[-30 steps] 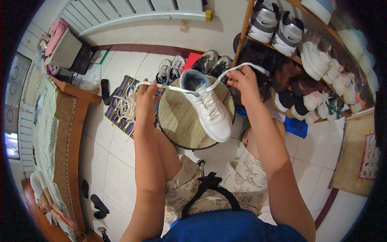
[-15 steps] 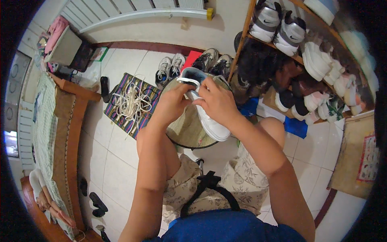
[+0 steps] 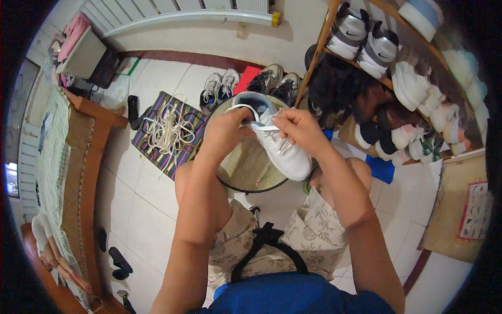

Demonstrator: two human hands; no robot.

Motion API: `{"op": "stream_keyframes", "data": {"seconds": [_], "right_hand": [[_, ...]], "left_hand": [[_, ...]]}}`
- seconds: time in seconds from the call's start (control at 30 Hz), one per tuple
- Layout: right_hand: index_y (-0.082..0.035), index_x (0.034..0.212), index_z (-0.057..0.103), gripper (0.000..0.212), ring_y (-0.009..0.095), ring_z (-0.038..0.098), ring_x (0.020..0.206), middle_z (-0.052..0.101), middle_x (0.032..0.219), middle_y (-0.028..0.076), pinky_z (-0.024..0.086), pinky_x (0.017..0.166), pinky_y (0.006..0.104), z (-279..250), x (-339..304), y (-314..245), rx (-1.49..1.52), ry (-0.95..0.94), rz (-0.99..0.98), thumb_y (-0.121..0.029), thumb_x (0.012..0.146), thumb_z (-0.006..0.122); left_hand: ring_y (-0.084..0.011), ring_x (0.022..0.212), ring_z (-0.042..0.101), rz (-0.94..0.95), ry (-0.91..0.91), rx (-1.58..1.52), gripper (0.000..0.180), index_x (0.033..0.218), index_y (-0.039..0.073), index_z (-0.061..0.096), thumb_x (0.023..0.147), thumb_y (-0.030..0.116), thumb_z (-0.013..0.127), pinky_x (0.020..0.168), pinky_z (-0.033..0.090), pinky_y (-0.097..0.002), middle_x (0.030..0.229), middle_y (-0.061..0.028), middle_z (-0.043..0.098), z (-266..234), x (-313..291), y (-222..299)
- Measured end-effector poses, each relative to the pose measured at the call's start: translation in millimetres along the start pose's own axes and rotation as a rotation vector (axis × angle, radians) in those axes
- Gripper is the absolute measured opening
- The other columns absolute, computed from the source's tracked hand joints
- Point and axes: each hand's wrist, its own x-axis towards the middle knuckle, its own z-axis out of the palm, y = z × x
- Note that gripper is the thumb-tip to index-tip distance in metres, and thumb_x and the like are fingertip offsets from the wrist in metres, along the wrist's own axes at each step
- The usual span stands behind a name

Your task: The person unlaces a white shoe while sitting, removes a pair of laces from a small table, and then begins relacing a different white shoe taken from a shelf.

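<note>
Fingers of the right hand (image 3: 295,128) pinch a white lace (image 3: 268,127); those of the left hand (image 3: 224,130) bend at the white shoe (image 3: 286,155), their grasp I cannot tell. It rests on a round table (image 3: 241,168). Beyond stand grey sneakers (image 3: 211,90).

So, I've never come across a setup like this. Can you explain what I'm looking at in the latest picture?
There's no machine here: these are a person's bare hands. A wide fisheye camera on the person's head looks down, so the forearms come up from below and straight edges bend near the rim. A white shoe sits on a round table. The left hand is at the shoe's opening; exactly what its fingers grip is hard to see. The right hand pinches a white lace. To the left, a tangle of laces lies on a striped mat.
</note>
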Motion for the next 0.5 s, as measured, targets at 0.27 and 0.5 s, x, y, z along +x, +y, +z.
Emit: {"op": "stream_keyframes", "data": {"seconds": [0.27, 0.5], "right_hand": [[-0.008, 0.081, 0.06, 0.028, 0.032, 0.062, 0.062, 0.058, 0.076, 0.009, 0.048, 0.055, 0.0425, 26, -2, -6, -1.02, 0.401, -0.393, -0.036, 0.082, 0.064], [-0.003, 0.08, 0.054, 0.014, 0.025, 0.054, 0.056, 0.048, 0.071, 0.007, 0.041, 0.047, 0.0339, 19, -2, -13, -0.478, -0.093, -0.665, -0.013, 0.083, 0.064]], "left_hand": [[-0.0336, 0.08, 0.063, 0.05, 0.196, -0.04, 0.026, 0.093, 0.008, 0.06, 0.072, 0.019, 0.071, 0.067, 0.049, -0.0405, 0.09, -0.0132, 0.064, 15, -2, 6], [-0.0334, 0.079, 0.063, -0.046, 0.181, -0.013, 0.026, 0.091, 0.006, 0.059, 0.071, 0.014, 0.073, 0.068, 0.049, -0.0403, 0.09, -0.014, 0.064, 7, -6, -1]]}}
